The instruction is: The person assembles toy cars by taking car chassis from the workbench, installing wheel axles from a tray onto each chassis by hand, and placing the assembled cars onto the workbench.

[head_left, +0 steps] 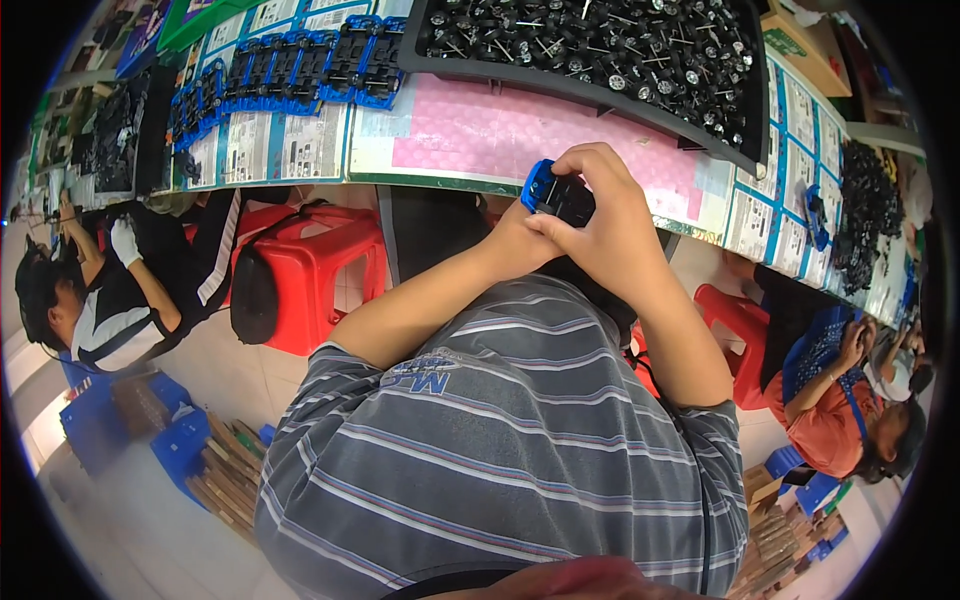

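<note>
Between my two hands, just off the near edge of the table, is a blue toy car body [541,183] with its black underside [568,203] turned up. My left hand [520,243] closes on it from the left and below, most of its fingers hidden. My right hand [612,205] wraps over its right side, with the thumb near its lower edge and bent fingers at its top. Beyond my hands, a black tray [600,97] holds a heap of small black wheels on metal axles [590,45].
Upside-down blue toy car bodies [280,75] stand in rows at the far left. A pink sheet [490,130] covers the table's middle. Black parts [868,220] are heaped at right. Co-workers sit on both sides, near red stools [310,265].
</note>
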Demonstrator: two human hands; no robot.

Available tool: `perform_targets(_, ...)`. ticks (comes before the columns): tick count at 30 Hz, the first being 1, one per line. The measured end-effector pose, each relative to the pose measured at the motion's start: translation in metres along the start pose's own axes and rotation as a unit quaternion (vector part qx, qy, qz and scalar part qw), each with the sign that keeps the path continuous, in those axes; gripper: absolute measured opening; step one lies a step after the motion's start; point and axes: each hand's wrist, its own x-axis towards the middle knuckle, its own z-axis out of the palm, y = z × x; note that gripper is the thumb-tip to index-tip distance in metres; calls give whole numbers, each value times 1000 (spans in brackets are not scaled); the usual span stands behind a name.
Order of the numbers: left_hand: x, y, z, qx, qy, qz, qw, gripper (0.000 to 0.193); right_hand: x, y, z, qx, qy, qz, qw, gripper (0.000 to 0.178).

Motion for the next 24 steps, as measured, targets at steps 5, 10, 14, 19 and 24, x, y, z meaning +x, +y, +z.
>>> perform_targets(5, -10, 9, -10, -9, 13, 40, 999, 57, -3, -3, -8, -12, 42, -92, 995, 48)
perform_targets(10, -28, 17, -33, -136, 66, -76, 986, 47, -6, 86, -14, -163, 178, -33, 970, 13)
perform_targets(14, -38, 26, -63, -128, 151, -9, 980, 42, -13, 137, -14, -151, 247, 11, 957, 11)
perform_targets(19, -51, 38, -118, -64, 283, 52, 956, 36, -7, 135, -11, -216, 216, 1, 952, 11)
perform_targets(24, -70, 54, -186, -100, 383, 76, 915, 39, -8, 142, -7, -218, 208, -16, 953, 7)
